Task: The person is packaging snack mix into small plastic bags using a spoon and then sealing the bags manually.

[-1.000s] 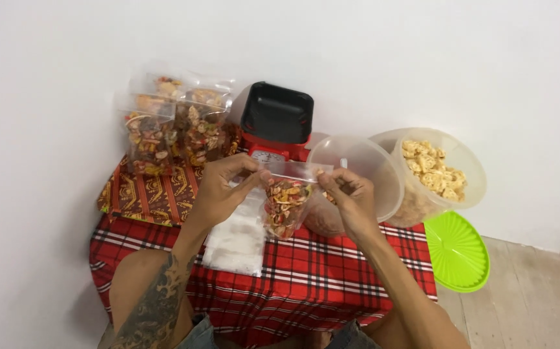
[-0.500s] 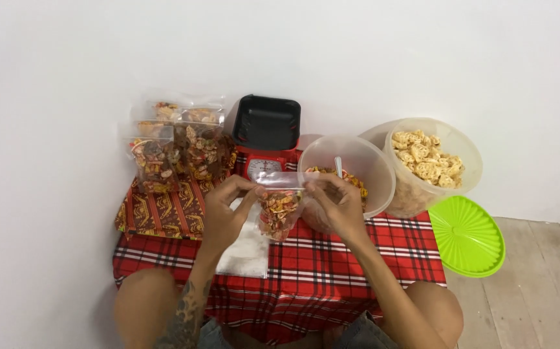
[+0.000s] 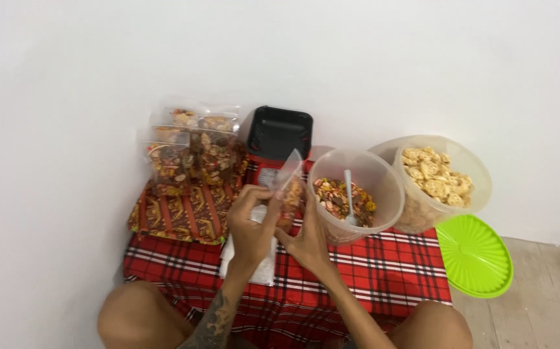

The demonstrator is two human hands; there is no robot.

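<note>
At the center of the frame, left hand (image 3: 251, 223) and right hand (image 3: 309, 236) both pinch a small snack bag (image 3: 288, 187) beside the mix tub (image 3: 354, 194); I'd keep it upright while pressing the top.

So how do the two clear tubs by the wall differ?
The nearer tub holds a dark mixed snack and a white spoon; the far tub holds pale yellow crackers and no spoon. The nearer tub's fill sits low, the far tub's near the rim. Both are round, clear and lidless.
</note>
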